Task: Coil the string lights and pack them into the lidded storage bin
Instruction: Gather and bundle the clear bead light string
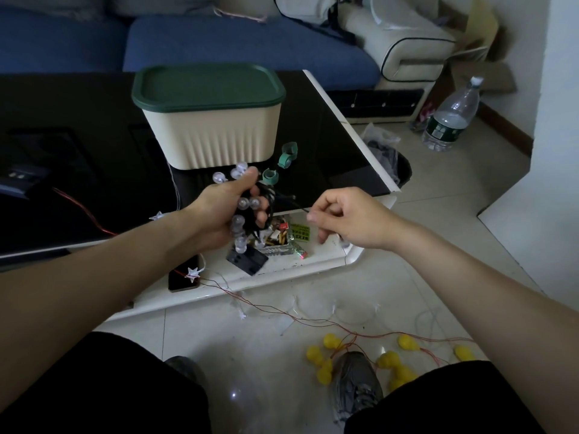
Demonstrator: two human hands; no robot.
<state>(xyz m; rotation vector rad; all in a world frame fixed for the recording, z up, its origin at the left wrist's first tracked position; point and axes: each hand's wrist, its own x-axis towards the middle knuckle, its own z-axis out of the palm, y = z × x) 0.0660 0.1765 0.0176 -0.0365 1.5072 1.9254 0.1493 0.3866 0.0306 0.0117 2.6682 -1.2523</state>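
My left hand (pixel 224 211) grips a coiled bundle of string lights (pixel 250 208) with clear round bulbs and black wire, held just in front of the bin. A black wire end runs from the bundle to my right hand (pixel 347 219), which pinches it between thumb and finger. The cream ribbed storage bin (pixel 216 139) stands on the black table with its dark green lid (pixel 208 84) on. Two green hook-and-loop ties (pixel 283 159) lie beside the bin's right corner.
The black glass table (pixel 329 145) has a white lower shelf (pixel 313 267) with a black battery box (pixel 247 261) and small clutter. Star lights on red wire (pixel 191 274) trail off the table. Yellow bulb lights (pixel 326 361) lie on the tiled floor by my shoe. A water bottle (pixel 451 117) stands at right.
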